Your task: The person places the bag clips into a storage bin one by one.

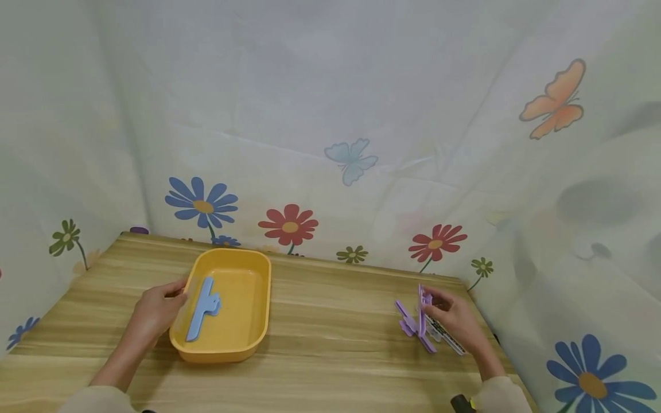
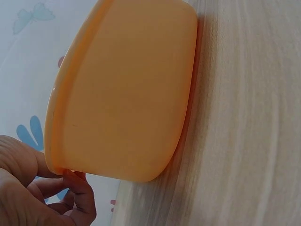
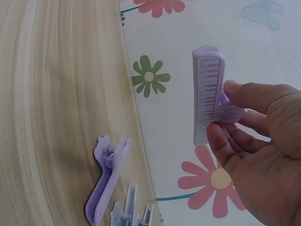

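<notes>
A yellow plastic tub (image 1: pixel 242 321) stands on the table at the left. My left hand (image 1: pixel 156 310) holds its left rim, fingertips below the lip and thumb near the top, as the left wrist view shows. Inside the tub lies a blue bag clip (image 1: pixel 200 312). My right hand (image 3: pixel 263 136) pinches a purple bag clip (image 3: pixel 208 94) with a piano-key print, raised above the table. Beneath it on the wood rests another purple clip (image 3: pixel 107 183). Beside that one are whitish-grey clips (image 3: pixel 130 207), partly cut off by the frame edge.
The wood-grain table (image 1: pixel 330 344) carries both groups of things. A white curtain (image 1: pixel 289 115) printed with flowers and butterflies stands behind and on both sides. A small purple object (image 1: pixel 139 230) sits at the table's far left corner.
</notes>
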Tool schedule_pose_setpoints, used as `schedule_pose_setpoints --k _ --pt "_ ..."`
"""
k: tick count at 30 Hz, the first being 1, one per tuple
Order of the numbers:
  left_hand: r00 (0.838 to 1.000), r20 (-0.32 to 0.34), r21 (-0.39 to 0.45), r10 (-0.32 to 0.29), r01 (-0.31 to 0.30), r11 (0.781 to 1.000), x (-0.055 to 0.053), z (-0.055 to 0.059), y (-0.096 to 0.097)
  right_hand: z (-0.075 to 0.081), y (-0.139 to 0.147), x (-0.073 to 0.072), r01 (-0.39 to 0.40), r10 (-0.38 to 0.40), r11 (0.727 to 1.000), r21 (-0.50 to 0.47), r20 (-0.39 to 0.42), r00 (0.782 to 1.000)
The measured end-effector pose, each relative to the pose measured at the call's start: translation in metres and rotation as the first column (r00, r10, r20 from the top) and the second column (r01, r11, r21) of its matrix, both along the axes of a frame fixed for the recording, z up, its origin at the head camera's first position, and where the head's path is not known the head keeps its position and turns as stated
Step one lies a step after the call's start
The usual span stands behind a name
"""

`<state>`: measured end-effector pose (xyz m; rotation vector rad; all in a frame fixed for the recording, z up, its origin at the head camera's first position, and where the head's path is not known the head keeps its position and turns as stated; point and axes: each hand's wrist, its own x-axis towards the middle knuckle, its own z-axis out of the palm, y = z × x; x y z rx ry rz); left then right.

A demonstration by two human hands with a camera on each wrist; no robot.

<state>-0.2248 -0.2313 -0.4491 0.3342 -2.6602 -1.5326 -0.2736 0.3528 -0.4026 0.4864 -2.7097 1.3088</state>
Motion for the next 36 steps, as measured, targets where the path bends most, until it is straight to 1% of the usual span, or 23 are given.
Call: schedule_pose_setpoints --k 3,9,12,15,19,22,25,28,32,34,36 --pt "1.0 -0.003 -0.005 -0.004 0.004 1.0 0.0 0.0 -0.001 0.007 -0.005 0.003 -0.005 0.005 1.0 -0.001 -0.017 1.0" --pt "1.0 -0.012 -0.008 -0.014 0.014 1.0 0.0 -0.001 -0.001 0.028 -0.024 0.017 -0.027 0.027 1.0 0.002 -0.047 0.999" --pt "1.0 -0.015 -0.008 -0.017 0.017 1.0 0.001 -0.001 -0.001 0.034 -0.03 0.021 -0.031 0.032 0.999 0.014 -0.058 0.998" --pt "1.0 -0.019 -0.007 -0.018 0.017 1.0 0.001 -0.001 -0.001 0.034 -0.032 0.019 -0.029 0.03 0.999 0.021 -0.066 0.997" --pt "0.999 -0.027 -0.008 -0.017 0.017 1.0 0.001 -0.001 -0.001 0.026 -0.029 0.01 -0.015 0.016 1.0 0.02 -0.054 0.998" --pt "0.999 -0.028 -0.009 -0.018 0.017 1.0 0.001 -0.001 -0.001 0.02 -0.027 0.004 -0.019 0.02 1.0 0.012 -0.053 0.998" --pt "0.999 -0.027 -0.009 -0.017 0.017 1.0 0.001 0.0 -0.001 0.02 -0.031 0.001 -0.046 0.046 0.999 -0.001 -0.06 0.997" --pt "1.0 -0.022 -0.008 -0.016 0.016 1.0 0.001 0.0 -0.001 0.024 -0.039 0.002 -0.078 0.078 0.997 0.008 -0.054 0.995" --pt "1.0 -0.018 -0.011 -0.017 0.017 1.0 0.001 0.0 -0.001 0.038 -0.057 0.012 -0.109 0.109 0.994 0.008 -0.051 0.993" --pt "1.0 -0.024 -0.012 -0.019 0.018 1.0 0.001 0.0 -0.001 0.044 -0.067 0.016 -0.114 0.114 0.993 0.002 -0.062 0.991" --pt "0.999 -0.03 -0.013 -0.021 0.02 1.0 0.001 0.0 -0.001 0.047 -0.073 0.017 -0.134 0.133 0.991 -0.006 -0.079 0.988"
